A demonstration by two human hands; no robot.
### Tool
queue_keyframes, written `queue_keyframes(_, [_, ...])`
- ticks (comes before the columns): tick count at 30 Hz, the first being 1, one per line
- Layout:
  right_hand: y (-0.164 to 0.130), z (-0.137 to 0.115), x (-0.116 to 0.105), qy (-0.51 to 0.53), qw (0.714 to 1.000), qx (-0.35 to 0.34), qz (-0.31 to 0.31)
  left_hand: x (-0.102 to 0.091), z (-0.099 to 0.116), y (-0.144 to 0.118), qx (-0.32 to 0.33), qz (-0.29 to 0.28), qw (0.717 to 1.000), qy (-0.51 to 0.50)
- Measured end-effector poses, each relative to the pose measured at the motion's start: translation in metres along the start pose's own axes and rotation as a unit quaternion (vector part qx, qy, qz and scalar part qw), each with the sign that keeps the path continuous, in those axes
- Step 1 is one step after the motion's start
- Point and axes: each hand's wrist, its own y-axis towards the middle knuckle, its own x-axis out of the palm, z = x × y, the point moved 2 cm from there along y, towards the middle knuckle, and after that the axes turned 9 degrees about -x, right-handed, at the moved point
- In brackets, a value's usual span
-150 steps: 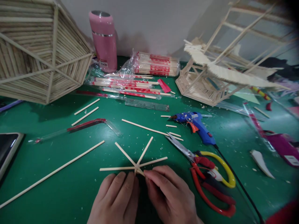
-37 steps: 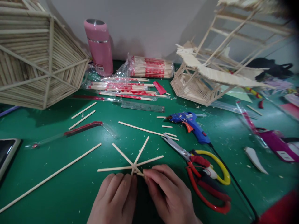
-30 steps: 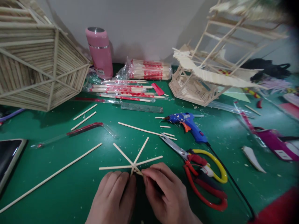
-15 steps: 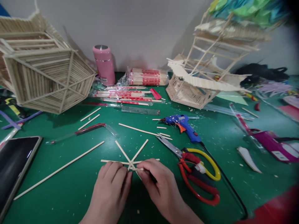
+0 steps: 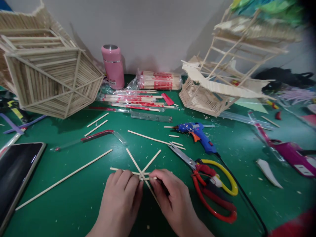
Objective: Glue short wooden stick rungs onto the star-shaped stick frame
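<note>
Several thin wooden sticks cross at one point as a star [image 5: 135, 160], low over the green table in front of me. My left hand [image 5: 120, 197] is closed on the star's left side, its fingers curled by the crossing and covering parts of the sticks. Between thumb and forefinger, my right hand [image 5: 172, 194] pinches a short wooden stick [image 5: 153, 178], whose left end lies at or very near the crossing. Whether that end touches the other sticks I cannot tell. Right of my right hand lie scissors [image 5: 182, 155] with red and yellow handles.
A blue glue gun [image 5: 203, 138] lies behind the scissors, its cord trailing forward. Loose sticks [image 5: 66, 177] and a phone [image 5: 22, 171] are at left. Stick-built models [image 5: 54, 79] flank a pink flask [image 5: 113, 67] and packaged chopsticks [image 5: 160, 80] at the back.
The camera view has shifted slightly, so most things appear a little further right. Both hands keep their grip, and more of the star's lower right stick shows between them.
</note>
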Motion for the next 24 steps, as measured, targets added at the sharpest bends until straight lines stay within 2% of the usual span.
queue_keyframes(9, [-0.0004, -0.0006, 0.0033, -0.025, 0.998, -0.040, 0.028, 0.0006, -0.0069, -0.0030, 0.016, -0.044, 0.999, -0.010])
queue_keyframes(15, [0.0007, -0.0025, 0.0024, -0.043, 0.997, -0.051, 0.037, 0.0006, -0.0065, -0.0021, 0.015, -0.038, 0.999, -0.007])
queue_keyframes(24, [0.0006, -0.0032, -0.0010, 0.000, 1.000, -0.004, 0.030, 0.0001, -0.0049, -0.0053, 0.021, -0.023, 0.999, 0.021])
